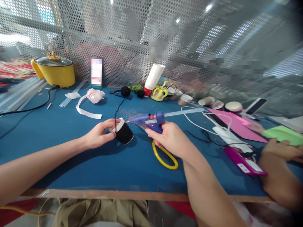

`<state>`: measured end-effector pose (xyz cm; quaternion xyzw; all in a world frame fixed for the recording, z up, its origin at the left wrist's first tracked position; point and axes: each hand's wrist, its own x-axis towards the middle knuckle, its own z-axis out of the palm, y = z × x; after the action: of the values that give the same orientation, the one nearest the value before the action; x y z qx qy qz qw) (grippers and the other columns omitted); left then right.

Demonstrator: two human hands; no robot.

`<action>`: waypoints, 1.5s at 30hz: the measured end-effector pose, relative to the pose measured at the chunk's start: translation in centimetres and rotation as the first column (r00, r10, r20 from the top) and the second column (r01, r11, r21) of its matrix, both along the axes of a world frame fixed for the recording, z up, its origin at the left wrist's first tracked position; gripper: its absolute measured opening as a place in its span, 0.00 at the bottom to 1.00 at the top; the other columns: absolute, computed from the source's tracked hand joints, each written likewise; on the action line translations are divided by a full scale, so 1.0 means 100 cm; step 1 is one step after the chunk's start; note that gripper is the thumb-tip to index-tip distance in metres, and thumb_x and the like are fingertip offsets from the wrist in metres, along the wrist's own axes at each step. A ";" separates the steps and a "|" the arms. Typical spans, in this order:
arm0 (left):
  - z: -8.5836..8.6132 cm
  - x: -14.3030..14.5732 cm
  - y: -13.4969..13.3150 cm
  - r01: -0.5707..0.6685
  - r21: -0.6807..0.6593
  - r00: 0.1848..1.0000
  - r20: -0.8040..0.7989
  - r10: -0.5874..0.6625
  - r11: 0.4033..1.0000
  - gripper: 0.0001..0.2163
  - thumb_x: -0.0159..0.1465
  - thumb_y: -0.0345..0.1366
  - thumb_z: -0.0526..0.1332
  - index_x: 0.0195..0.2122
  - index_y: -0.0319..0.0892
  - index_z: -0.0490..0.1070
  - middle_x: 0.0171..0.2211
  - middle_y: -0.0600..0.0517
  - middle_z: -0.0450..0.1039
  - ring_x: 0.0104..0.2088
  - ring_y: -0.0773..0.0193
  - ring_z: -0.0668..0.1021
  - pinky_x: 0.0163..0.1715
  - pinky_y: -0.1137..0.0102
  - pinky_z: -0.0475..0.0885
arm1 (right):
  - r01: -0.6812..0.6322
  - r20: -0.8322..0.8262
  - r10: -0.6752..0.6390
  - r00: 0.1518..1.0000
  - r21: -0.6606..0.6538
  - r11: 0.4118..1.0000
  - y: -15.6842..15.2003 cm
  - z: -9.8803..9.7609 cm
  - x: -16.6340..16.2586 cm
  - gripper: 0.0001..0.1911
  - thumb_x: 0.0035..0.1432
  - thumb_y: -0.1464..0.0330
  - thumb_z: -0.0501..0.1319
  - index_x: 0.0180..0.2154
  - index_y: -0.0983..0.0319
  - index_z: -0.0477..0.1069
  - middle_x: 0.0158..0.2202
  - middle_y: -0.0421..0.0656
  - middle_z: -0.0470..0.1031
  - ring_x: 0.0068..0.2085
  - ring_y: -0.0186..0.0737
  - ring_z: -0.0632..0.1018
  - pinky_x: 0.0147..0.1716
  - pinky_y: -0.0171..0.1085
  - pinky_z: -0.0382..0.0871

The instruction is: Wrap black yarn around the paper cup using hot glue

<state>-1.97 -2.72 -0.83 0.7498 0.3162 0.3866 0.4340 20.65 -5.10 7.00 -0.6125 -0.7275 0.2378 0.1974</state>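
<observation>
My left hand (104, 133) grips a paper cup (125, 134) wrapped in black yarn, tilted on its side just over the table. A white band shows at the cup's rim, and a strand of black yarn (116, 111) runs from it back to a black yarn ball (125, 91). My right hand (169, 135) is closed around the handle of a blue hot glue gun (149, 121), with a clear glue stick (184, 111) sticking out of its rear. The gun's nozzle is at the cup's rim; whether it touches cannot be told. Yellow-handled scissors (165, 159) lie below the gun.
A yellow electric pot (59, 74) and glue sticks (22, 94) stand at left. White ribbon (88, 115), a phone (96, 72) and stacked cups (155, 77) line the back. Cables, a purple power strip (246, 162), coloured paper (239, 124) and another person's hand (281, 148) are at right.
</observation>
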 end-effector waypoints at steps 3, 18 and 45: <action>0.000 0.000 0.000 -0.004 -0.006 1.000 0.008 0.004 1.000 0.04 0.54 0.30 0.55 0.24 0.41 0.59 0.49 0.43 0.66 0.53 0.54 0.66 0.52 0.62 0.58 | 0.006 0.001 -0.006 1.000 0.009 1.000 0.001 -0.001 -0.001 0.09 0.52 0.63 0.56 0.26 0.63 0.65 0.12 0.36 0.67 0.16 0.32 0.72 0.17 0.28 0.64; -0.002 0.000 0.000 0.012 0.004 0.999 0.031 -0.012 1.000 0.05 0.55 0.30 0.55 0.24 0.41 0.60 0.48 0.42 0.66 0.54 0.55 0.65 0.53 0.62 0.58 | -0.016 -0.012 0.016 1.000 0.011 1.000 -0.001 -0.002 0.000 0.09 0.52 0.63 0.57 0.26 0.63 0.65 0.13 0.36 0.68 0.16 0.32 0.72 0.18 0.29 0.64; 0.002 0.000 -0.001 0.016 0.003 1.000 -0.006 -0.016 1.000 0.03 0.55 0.31 0.55 0.26 0.40 0.61 0.52 0.41 0.64 0.56 0.52 0.63 0.54 0.60 0.57 | -0.058 -0.002 0.058 0.998 -0.039 0.998 -0.012 0.002 -0.003 0.12 0.51 0.62 0.57 0.21 0.62 0.65 0.13 0.37 0.68 0.16 0.33 0.71 0.18 0.30 0.64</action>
<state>-1.98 -2.83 -0.66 0.7541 0.3110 0.3812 0.4350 20.37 -6.29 7.24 -0.5949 -0.7400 0.2578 0.1787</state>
